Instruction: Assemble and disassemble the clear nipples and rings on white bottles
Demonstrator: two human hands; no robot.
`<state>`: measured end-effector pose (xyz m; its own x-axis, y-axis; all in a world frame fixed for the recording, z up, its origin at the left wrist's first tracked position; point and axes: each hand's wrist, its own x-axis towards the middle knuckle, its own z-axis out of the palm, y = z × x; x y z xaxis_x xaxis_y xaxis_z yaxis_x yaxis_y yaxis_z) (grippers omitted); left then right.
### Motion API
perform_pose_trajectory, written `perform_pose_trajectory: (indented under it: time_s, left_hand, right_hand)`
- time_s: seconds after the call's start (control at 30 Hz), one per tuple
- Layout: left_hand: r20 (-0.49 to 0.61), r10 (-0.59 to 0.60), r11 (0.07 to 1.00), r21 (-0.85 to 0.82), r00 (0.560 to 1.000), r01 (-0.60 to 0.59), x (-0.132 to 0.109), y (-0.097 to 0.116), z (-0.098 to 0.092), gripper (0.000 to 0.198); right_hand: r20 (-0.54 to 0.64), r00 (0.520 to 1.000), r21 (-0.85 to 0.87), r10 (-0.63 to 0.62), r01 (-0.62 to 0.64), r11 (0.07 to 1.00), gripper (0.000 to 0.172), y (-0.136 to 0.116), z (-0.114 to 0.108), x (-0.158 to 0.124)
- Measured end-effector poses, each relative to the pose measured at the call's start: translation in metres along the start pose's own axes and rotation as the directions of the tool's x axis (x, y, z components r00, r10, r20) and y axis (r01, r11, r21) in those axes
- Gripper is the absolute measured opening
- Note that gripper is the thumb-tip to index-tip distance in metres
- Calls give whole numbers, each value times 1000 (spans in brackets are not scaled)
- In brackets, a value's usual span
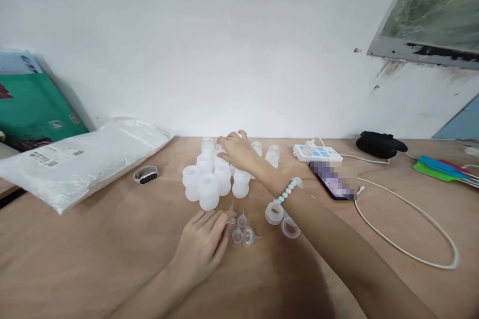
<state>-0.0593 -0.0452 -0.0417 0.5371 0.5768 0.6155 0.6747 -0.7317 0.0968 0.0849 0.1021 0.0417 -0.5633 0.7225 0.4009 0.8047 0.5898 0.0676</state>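
no legible text, package label (43, 159) too small

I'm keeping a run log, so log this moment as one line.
Left hand: at clear funnel-shaped pieces, grip unclear | Right hand: among white containers, grip unclear | Nearby: translucent rings, phone

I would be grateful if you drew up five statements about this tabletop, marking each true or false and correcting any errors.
1. The left hand is at the small clear funnel-shaped pieces. True.
2. The right hand is over the power strip. False: it is at the white containers.
3. The wristband lies between the white package and the white containers. True.
4. The phone lies left of the white package. False: the phone lies to its right.
5. The power strip has something plugged into it. True.
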Motion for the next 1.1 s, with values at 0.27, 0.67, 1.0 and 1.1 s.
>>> perform_pose_trajectory:
  time_s: [0.27,0.67,1.0,1.1]
  left_hand:
    - [-75,28,1000,16,997,-27,-1,0,-4,18]
    - [-250,10,1000,17,968,-6,-1,8,-9,55]
    - [171,-287,781,-528,943,333,2,16,-11,44]
    - [470,-299,431,-710,831,557,8,13,-15,42]
  right_hand:
    - [-291,950,120,114,-82,989,24,24,-54,-21]
    - [-18,865,837,502,-261,481,16,-32,-56,-167]
    - [166,887,890,432,-323,322,17,-31,-38,-175]
    - [134,889,896,438,-298,330,20,-29,-39,-176]
